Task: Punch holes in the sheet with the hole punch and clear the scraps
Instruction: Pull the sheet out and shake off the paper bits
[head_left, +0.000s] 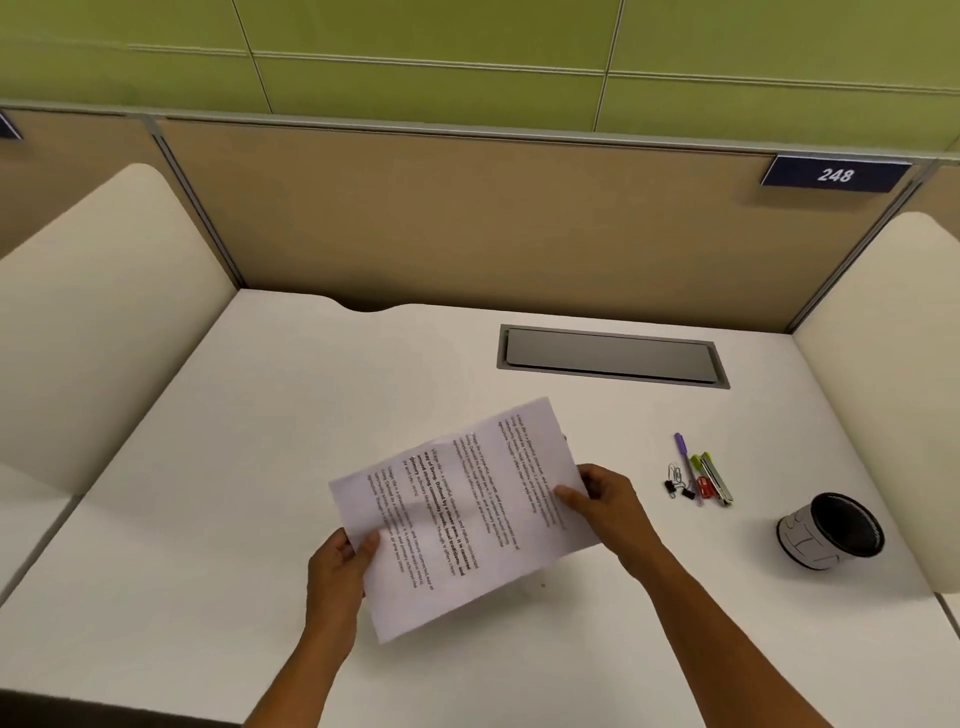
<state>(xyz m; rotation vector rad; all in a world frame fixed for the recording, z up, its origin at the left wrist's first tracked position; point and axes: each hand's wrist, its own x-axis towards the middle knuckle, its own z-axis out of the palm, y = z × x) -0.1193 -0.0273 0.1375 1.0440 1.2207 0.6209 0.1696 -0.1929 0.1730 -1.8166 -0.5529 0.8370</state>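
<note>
While both hands pinch it, left hand (337, 564), right hand (605, 506), sheet (460, 514) tilted, long axis lower-left to upper-right.

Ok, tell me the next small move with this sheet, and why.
Probably lay the sheet flat on the desk. Both the left hand and the right hand pinch its edges and hold it tilted above the surface, so neither is free. No hole punch is clearly visible; only pens and clips and a cup lie to the right.
</note>
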